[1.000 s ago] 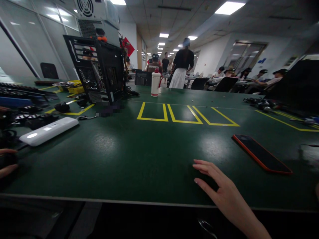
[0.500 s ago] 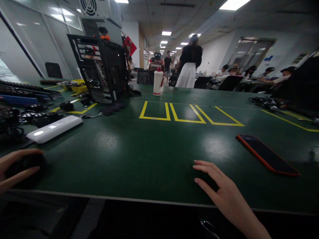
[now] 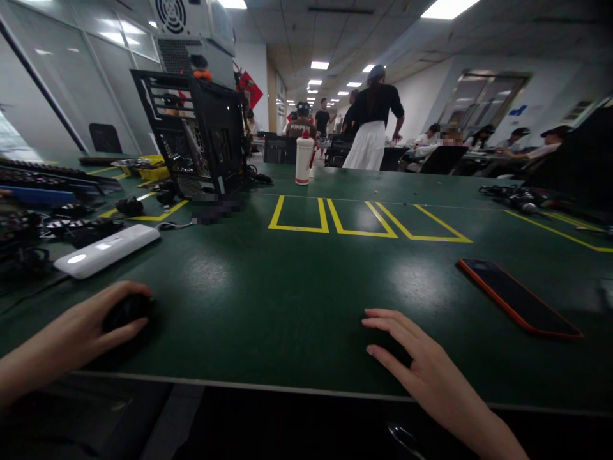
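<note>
My left hand [image 3: 98, 319] is wrapped round a black computer mouse [image 3: 128, 312] on the green table [image 3: 268, 287], near its front edge at the left. My right hand [image 3: 407, 348] rests on the table right of the middle, fingers apart, with nothing visible in it. To its right lies a phone [image 3: 522, 297] in an orange-red case, dark screen up. A white power strip [image 3: 108, 250] is behind my left hand, with a cable running from it.
An open black computer case [image 3: 215, 134] stands at the back left, near cables and yellow trays [image 3: 153, 167]. A white bottle [image 3: 303, 160] stands at the back. Yellow tape [image 3: 299, 229] marks the tabletop. Cables [image 3: 514, 199] lie back right. People are beyond.
My left hand has moved right, further over the table, with the black mouse. My right hand has shifted slightly left. A person in a white skirt beyond the table has changed posture.
</note>
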`<state>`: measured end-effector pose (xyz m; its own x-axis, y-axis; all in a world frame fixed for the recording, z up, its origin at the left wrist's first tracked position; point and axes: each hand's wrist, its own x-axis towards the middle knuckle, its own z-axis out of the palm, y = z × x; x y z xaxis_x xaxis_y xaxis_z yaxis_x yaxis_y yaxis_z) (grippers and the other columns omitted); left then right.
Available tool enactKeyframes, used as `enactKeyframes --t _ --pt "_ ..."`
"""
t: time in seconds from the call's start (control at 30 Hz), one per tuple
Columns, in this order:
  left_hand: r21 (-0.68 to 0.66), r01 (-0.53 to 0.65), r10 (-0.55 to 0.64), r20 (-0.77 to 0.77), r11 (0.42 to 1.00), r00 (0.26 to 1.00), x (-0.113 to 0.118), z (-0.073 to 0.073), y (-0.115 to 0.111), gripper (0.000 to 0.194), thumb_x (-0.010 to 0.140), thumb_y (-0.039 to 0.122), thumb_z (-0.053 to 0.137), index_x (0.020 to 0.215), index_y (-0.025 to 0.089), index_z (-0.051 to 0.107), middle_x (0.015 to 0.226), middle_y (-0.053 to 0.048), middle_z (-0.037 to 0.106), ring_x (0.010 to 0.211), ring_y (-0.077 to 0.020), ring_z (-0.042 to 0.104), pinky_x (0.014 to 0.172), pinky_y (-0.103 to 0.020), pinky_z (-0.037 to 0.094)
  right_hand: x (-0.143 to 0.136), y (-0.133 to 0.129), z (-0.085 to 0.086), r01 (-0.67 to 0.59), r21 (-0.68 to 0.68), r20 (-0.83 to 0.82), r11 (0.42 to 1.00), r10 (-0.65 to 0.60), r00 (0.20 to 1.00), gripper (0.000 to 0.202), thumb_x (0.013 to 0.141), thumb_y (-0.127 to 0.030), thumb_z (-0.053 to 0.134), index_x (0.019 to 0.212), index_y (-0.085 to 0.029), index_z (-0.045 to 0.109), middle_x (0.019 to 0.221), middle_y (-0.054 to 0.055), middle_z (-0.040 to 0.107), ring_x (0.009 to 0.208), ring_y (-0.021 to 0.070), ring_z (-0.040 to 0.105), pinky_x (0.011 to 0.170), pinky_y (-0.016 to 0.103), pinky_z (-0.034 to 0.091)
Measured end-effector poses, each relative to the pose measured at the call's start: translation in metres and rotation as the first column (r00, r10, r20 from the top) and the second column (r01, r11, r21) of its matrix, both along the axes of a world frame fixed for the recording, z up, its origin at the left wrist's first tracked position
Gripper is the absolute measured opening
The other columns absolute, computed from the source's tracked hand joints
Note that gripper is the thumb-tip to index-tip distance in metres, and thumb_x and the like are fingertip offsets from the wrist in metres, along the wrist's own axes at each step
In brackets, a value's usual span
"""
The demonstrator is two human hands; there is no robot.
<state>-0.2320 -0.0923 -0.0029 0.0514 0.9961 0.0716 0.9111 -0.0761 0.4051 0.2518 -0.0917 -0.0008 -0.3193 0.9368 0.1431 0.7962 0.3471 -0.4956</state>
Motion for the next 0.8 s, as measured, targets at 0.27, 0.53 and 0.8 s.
enactKeyframes --t 0.27,0.53,0.8 --pt "0.051 0.397 -0.395 -0.048 0.916 0.917 0.174 0.017 0.089 0.036 0.073 0.039 0.051 0.105 0.024 0.044 0.105 -0.003 0.052 0.085 -0.0194 0.057 0.075 -0.034 0.047 -0.04 0.061 0.022 -0.209 -0.223 -0.287 0.952 0.141 0.948 0.042 0.078 -0.042 0.052 0.115 -0.022 0.052 0.112 0.008 0.057 0.093 0.0184 0.059 0.081 0.035 0.049" --pt "0.272 0.474 -0.484 -0.036 0.837 0.875 0.267 0.001 0.162 0.043 0.072 0.036 0.056 0.109 0.024 0.039 0.113 -0.006 0.048 0.089 -0.0229 0.058 0.071 -0.037 0.049 -0.054 0.155 -0.008 -0.248 -0.273 -0.628 0.93 0.023 0.778 0.039 0.078 -0.042 0.052 0.107 -0.015 0.057 0.098 0.008 0.062 0.083 0.0168 0.059 0.076 0.034 0.049" --pt "0.337 0.394 -0.427 0.027 0.855 0.904 0.271 -0.011 0.165 0.062 0.069 0.037 0.06 0.12 0.018 0.03 0.12 -0.012 0.048 0.1 -0.0285 0.055 0.079 -0.043 0.047 -0.053 0.156 -0.019 -0.209 -0.169 -0.696 0.963 0.033 0.717 0.038 0.08 -0.041 0.049 0.109 -0.019 0.059 0.098 0.007 0.063 0.088 0.0179 0.057 0.081 0.036 0.045"
